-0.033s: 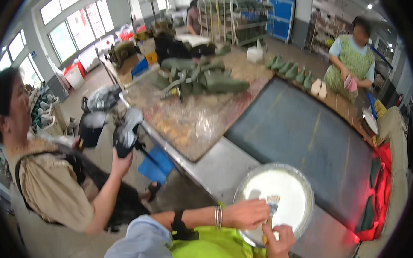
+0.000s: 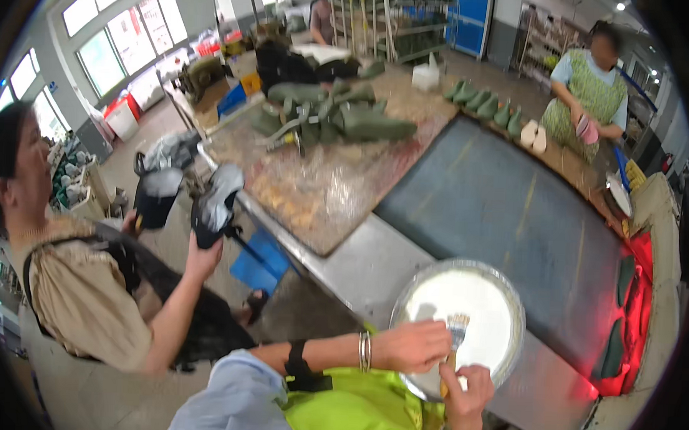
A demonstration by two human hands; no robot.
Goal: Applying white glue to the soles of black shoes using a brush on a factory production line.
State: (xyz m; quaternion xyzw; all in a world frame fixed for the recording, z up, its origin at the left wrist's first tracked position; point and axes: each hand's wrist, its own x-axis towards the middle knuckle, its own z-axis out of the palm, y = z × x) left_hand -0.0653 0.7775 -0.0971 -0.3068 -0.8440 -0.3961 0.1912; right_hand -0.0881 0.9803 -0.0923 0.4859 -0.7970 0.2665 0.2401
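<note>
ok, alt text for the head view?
Right hand holding a brush over a round pan of white liquid, left hand close beside it. A dark belt lies beyond; at left, another person holds two shoe-like pieces.

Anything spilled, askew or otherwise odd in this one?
No spill shows around the bowl of white liquid. Mildly odd: the brown tabletop looks blotched and worn, and its green pieces lie in a jumbled heap, unlike the neat row of green shapes.
</note>
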